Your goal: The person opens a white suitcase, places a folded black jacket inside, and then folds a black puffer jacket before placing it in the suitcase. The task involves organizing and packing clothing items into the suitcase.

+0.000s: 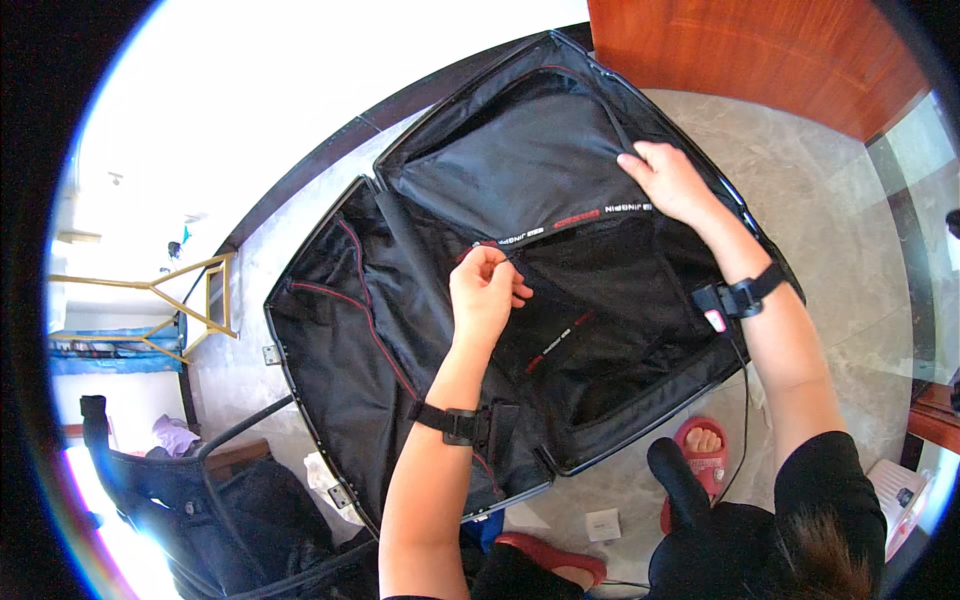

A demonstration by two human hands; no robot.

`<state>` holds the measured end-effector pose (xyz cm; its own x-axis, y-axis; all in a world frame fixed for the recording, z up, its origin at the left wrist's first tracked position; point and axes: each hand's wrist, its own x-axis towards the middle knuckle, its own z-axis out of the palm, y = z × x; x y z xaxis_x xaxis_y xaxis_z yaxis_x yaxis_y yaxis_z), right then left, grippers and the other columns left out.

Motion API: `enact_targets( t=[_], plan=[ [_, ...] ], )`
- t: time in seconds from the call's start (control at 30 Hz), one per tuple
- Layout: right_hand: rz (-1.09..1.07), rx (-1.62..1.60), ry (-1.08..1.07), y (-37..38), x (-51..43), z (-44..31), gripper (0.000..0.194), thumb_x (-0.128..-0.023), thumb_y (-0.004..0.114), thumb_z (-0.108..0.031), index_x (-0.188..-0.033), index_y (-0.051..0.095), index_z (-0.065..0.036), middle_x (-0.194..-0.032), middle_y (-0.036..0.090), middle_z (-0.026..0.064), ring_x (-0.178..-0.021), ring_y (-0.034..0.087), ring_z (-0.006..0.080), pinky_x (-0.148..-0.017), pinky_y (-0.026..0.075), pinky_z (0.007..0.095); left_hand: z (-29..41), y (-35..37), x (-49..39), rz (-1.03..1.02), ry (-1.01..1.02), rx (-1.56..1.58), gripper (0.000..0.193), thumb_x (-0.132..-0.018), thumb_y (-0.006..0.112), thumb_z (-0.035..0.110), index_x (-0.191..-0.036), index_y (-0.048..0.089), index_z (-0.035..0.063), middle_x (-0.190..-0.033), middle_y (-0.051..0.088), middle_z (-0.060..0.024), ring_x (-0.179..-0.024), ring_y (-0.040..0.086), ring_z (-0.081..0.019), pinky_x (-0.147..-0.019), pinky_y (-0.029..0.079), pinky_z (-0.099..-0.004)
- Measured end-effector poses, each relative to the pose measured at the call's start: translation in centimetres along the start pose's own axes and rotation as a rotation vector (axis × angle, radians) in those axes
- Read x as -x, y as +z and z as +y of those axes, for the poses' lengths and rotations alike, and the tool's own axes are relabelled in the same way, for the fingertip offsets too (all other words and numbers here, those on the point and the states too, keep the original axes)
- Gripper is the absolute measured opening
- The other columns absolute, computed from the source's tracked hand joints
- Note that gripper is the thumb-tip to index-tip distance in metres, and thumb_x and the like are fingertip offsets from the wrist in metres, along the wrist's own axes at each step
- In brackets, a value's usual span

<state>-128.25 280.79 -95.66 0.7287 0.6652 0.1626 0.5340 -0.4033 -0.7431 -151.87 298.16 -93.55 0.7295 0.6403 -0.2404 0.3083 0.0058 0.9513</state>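
A black hard-edged suitcase point(420, 300) lies spread out on the floor, both halves showing black fabric lining with red piping. In its right half, a dark lining panel point(517, 150) has a printed band point(574, 221) along its lower edge, with mesh below. My left hand point(486, 289) pinches the band's left end near a red piece, its fingers curled. Toward the upper right, my right hand point(667, 176) grips the panel's dark edge between thumb and fingers. Each wrist wears a black strap with a buckle.
A wooden door point(750, 60) stands beyond the suitcase at upper right. A black chair-like item point(247, 510) is at lower left, near a gold-coloured metal frame point(217, 296). Red slippers point(551, 559) and a small white packet point(603, 525) are on the tiled floor below.
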Motion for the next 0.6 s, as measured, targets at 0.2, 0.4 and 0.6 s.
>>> enact_targets(
  t=[0.2, 0.4, 0.6],
  plan=[
    [0.013, -0.214, -0.095, -3.1, 0.5, -6.0, 0.025, -0.098, 0.06, -0.022, -0.091, 0.056, 0.002, -0.07, 0.051, 0.0045, -0.068, 0.045, 0.0107, -0.065, 0.042, 0.0306, 1.5, 3.2, 0.2, 0.022, 0.025, -0.012, 0.006, -0.087, 0.053, -0.001, -0.081, 0.053, -0.0004, -0.065, 0.059, -0.009, -0.046, 0.059, -0.0155, -0.04, 0.046, -0.0274],
    [-0.072, -0.57, -0.047, -5.1, 0.1, -5.9, 0.047, -0.098, 0.06, -0.037, -0.122, 0.062, 0.003, -0.108, 0.064, 0.0014, -0.102, 0.056, 0.0095, -0.092, 0.044, 0.0251, 8.3, 9.5, 1.2, -0.058, 0.318, 0.014, 0.008, -0.09, 0.053, 0.001, -0.083, 0.054, -0.0031, -0.064, 0.061, -0.0102, -0.046, 0.059, -0.0163, -0.04, 0.046, -0.0267],
    [-0.299, -0.435, 0.056, -6.3, 4.5, -2.0, 0.042, -0.095, 0.063, -0.043, -0.092, 0.07, -0.002, -0.081, 0.066, -0.0014, -0.075, 0.056, 0.0059, -0.068, 0.046, 0.0251, 11.0, 13.2, -0.2, -0.3, 0.462, 0.149, 0.015, -0.095, 0.056, 0.009, -0.099, 0.06, -0.005, -0.078, 0.066, -0.0108, -0.06, 0.065, -0.0158, -0.05, 0.052, -0.0266]
  ],
)
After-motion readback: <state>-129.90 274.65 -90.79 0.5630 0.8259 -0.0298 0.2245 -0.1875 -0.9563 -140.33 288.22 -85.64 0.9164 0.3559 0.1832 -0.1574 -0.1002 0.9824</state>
